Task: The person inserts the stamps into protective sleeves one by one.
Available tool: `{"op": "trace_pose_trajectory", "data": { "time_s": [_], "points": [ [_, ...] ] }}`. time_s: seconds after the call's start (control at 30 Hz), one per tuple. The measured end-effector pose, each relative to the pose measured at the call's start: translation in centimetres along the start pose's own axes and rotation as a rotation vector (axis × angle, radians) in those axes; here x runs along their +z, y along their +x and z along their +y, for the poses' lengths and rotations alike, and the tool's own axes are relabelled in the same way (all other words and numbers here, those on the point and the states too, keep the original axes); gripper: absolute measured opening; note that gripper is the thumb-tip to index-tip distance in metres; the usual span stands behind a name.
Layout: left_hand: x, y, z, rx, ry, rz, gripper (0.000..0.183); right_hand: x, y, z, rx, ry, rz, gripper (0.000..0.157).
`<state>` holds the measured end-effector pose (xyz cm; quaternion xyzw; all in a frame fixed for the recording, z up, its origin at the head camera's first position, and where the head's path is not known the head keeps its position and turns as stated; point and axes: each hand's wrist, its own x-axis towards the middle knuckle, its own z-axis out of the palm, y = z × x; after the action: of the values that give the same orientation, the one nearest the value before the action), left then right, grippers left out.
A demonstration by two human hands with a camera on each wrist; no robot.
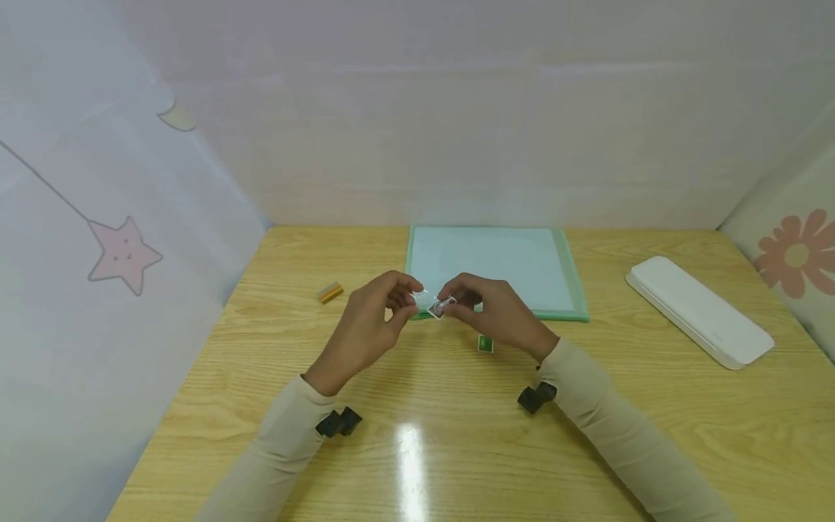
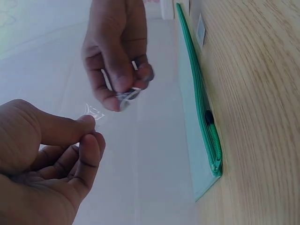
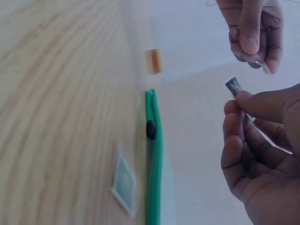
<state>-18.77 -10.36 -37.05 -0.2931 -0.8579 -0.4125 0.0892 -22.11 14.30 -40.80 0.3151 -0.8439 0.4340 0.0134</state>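
Both hands are raised close together over the near edge of a zip pouch. My left hand (image 1: 372, 315) pinches a small piece of clear plastic film (image 2: 95, 111) between thumb and fingertips. Facing it, my right hand (image 1: 499, 310) pinches a small stamp-like piece (image 3: 232, 85), which has a dark picture and a white border. Part of this piece is hidden behind the right thumb and fingers. A green stamp-like piece (image 1: 485, 344) with a pale border lies on the table below the right hand.
The pale zip pouch (image 1: 496, 261) with green edging lies flat at the back middle; its zip pull (image 2: 209, 117) is at the near edge. A small orange-brown block (image 1: 330, 293) sits to the left. A long white case (image 1: 701, 312) lies at the right of the wooden table (image 1: 470, 449).
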Motion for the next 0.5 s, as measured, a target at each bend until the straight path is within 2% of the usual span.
{"op": "trace_pose_trajectory", "data": {
  "time_s": [0.27,0.33,0.5],
  "points": [
    [0.1,0.0,0.1,0.045,0.005,0.033,0.045,-1.3,-0.1,-2.0,-0.051,0.085,0.144,0.037],
    [0.1,0.0,0.1,0.046,0.007,0.037,0.042,-1.5,-0.1,-2.4,-0.066,0.091,0.174,0.037],
    [0.1,-0.2,0.0,0.043,0.032,0.046,0.022,-1.6,-0.3,-3.2,-0.099,0.08,0.23,0.037]
  ]
}}
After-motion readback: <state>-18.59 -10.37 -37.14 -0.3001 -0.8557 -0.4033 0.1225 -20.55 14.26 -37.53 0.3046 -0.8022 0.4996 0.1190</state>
